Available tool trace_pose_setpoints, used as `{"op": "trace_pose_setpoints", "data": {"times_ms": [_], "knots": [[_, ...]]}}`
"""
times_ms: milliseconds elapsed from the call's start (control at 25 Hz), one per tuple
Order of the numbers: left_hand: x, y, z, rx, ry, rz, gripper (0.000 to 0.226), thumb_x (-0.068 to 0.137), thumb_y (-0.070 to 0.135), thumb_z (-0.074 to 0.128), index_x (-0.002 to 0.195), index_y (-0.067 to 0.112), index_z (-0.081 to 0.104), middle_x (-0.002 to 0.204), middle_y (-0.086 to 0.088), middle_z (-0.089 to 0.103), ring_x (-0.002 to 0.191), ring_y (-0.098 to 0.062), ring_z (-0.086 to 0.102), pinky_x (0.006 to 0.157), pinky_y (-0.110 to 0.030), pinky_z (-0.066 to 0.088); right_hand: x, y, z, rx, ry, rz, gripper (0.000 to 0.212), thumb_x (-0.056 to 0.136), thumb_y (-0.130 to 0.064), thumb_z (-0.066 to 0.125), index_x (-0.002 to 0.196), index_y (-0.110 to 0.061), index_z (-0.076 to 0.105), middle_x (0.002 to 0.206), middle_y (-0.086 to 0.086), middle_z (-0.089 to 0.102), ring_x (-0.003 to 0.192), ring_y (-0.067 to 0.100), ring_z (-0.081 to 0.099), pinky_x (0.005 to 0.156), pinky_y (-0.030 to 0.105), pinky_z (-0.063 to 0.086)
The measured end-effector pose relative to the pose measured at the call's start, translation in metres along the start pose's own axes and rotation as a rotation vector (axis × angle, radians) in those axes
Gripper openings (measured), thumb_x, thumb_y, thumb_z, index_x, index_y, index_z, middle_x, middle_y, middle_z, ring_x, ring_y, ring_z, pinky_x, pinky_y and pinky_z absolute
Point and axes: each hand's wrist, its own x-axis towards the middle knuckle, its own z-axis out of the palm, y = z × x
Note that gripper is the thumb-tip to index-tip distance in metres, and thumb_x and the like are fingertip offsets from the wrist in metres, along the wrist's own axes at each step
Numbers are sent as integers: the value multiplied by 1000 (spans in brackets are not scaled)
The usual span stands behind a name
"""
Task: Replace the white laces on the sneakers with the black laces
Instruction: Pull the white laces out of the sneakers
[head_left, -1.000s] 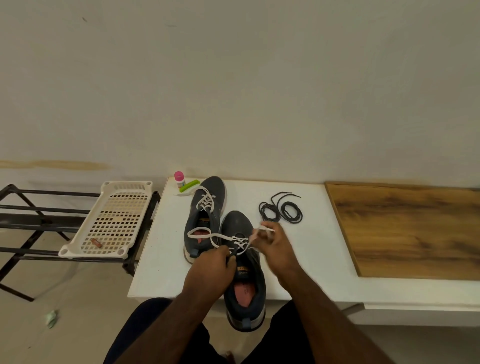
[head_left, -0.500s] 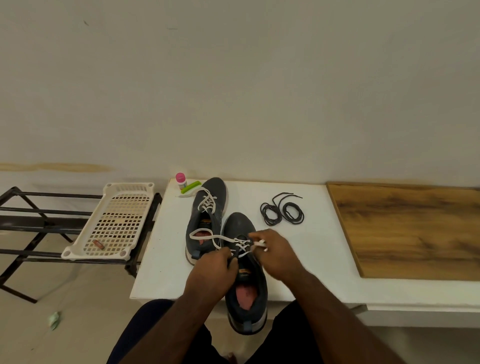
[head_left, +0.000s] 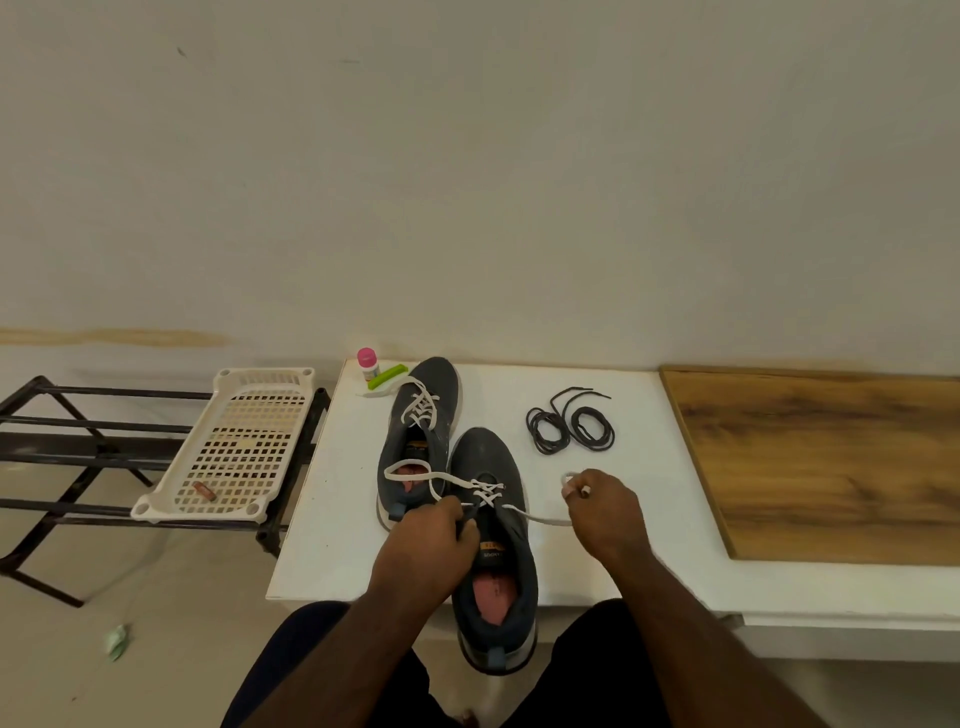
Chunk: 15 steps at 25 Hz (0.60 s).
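Two dark grey sneakers lie on a white table (head_left: 613, 566). The near sneaker (head_left: 493, 551) hangs its heel over the front edge; its white lace (head_left: 485, 493) is partly loosened, one end looping left. My left hand (head_left: 426, 551) grips the sneaker at its tongue. My right hand (head_left: 605, 512) pinches the lace's other end and holds it out to the right of the shoe. The far sneaker (head_left: 421, 410) is still fully laced in white. Two coiled black laces (head_left: 569, 428) lie to the right of the shoes.
A small pink-capped bottle (head_left: 367, 362) and a green object (head_left: 385, 376) sit at the table's back left corner. A white perforated tray (head_left: 236, 447) rests on a black metal rack (head_left: 62, 457) to the left. A wooden board (head_left: 821, 462) covers the right.
My right hand has pulled the white lace end out to the right, away from the near sneaker's eyelets. My left hand stays on the shoe.
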Motion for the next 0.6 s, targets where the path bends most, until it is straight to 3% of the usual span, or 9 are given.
{"op": "trace_pose_setpoints", "data": {"times_ms": [80,120,200,240,320,440,600], "knots": [[-1,4,1,-40,40,14,19,95,42,53,94,24,52,91,7,57,82,-10,55,71,-25,44,-16,-8,-3,-108,17,-97,43,92,-29,63,133,-18,58,135,2,57,123,24,51,100,38,45],[1,6,0,-69,86,35,19,94,42,55,102,24,54,100,8,55,89,-10,55,76,-25,46,-23,-14,-3,-80,49,-162,47,88,-31,64,133,-20,56,133,0,55,123,22,49,99,37,45],[10,7,0,-72,111,125,27,94,34,56,120,24,57,116,6,53,104,-11,53,89,-24,45,-37,-31,0,92,-52,-236,35,81,-31,68,115,-22,60,113,-3,59,102,14,56,84,29,48],[15,7,1,-43,65,173,32,94,29,56,126,23,56,122,4,52,109,-13,52,94,-25,43,-43,-39,6,108,-157,-239,28,79,-32,69,103,-22,58,103,-3,59,91,12,57,76,26,48],[21,9,4,34,-43,211,40,93,23,55,133,21,53,130,0,50,115,-16,52,99,-26,41,-47,-46,21,-2,-240,-259,28,79,-35,67,98,-21,53,97,-1,58,83,15,57,69,26,47],[22,5,8,75,-49,187,42,95,21,51,137,22,51,134,-1,50,117,-17,54,100,-26,41,-41,-39,23,-114,-150,-235,18,92,-34,55,102,-19,50,98,0,58,80,16,53,68,25,40],[20,-5,8,22,-32,147,48,94,15,48,140,26,50,135,0,52,119,-17,53,103,-28,42,-36,-25,14,12,-69,-137,12,94,-30,53,86,-21,49,83,-5,58,73,11,53,58,21,36]]}}
